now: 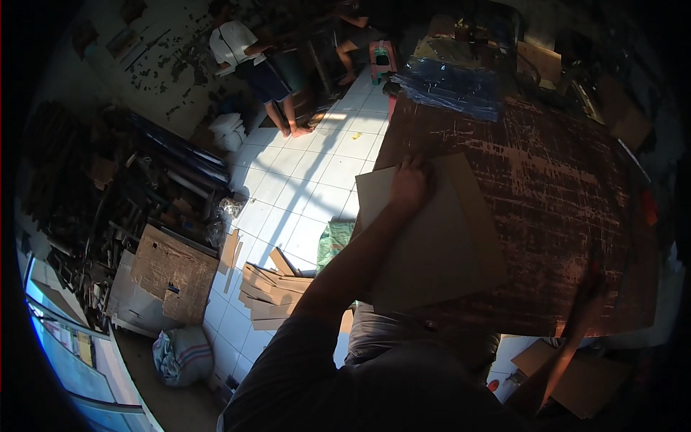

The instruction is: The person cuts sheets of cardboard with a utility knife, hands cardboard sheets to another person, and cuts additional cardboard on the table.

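A flat cardboard sheet lies at an angle on the near left part of the scratched brown table, overhanging its left edge. A second cardboard piece shows beneath its right side. My left hand is at the sheet's far edge, fingers bent over it and closed on it. My right hand is low over the right part of the table, in deep shadow. A small reddish spot shows by its fingers; whether it holds anything is too dark to tell.
Clear plastic sheets lie at the table's far end. Cardboard pieces are on the tiled floor at left, near a green sack. More cardboard is below right. One person stands beyond; another sits near a stool.
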`<state>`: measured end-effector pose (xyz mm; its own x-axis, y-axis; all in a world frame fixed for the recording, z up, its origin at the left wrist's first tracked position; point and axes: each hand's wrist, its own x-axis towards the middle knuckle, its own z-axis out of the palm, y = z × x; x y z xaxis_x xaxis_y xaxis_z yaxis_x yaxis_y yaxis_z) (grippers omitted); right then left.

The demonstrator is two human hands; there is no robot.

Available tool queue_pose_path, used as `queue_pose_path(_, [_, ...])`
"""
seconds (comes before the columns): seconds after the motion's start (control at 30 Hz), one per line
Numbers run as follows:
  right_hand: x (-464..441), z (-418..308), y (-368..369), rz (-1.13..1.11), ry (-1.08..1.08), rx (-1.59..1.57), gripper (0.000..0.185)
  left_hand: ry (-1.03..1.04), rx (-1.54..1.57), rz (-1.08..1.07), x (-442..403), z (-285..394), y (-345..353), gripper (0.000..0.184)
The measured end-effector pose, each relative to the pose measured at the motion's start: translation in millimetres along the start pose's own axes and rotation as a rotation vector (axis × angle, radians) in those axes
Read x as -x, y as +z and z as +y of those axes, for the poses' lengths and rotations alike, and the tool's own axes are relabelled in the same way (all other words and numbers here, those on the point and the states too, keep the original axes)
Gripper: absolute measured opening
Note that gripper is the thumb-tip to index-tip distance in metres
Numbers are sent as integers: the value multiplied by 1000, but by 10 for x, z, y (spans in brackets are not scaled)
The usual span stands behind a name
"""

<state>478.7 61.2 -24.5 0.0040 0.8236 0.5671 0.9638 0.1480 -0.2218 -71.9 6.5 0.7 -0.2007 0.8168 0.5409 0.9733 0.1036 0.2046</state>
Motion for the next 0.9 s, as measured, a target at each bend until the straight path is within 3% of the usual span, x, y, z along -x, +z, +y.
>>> queue_pose_path(0.2, [-3,-8,0,18,-41,0,38,-2,17,-8,-11,9,-23,22])
queue_pose_path(0.4, [-9,-113,-77,-21,55,-33,41,21,10,22,-21,25,-39,20])
queue_pose_path(0.7, [-29,-27,2,37,-127,75,40,25,19,43,-32,51,-58,20])
queue_pose_path(0.8, [-4,-114,-121,13,-63,-41,39,18,56,-28,-14,51,-96,21])
queue_pose_path(0.87, [-28,-251,-245,-72,112,-143,42,39,-6,-39,-17,36,-65,23])
queue_pose_path(0.9, [-7,-265,-265,-10,113,-217,43,40,15,-60,-17,24,-46,24])
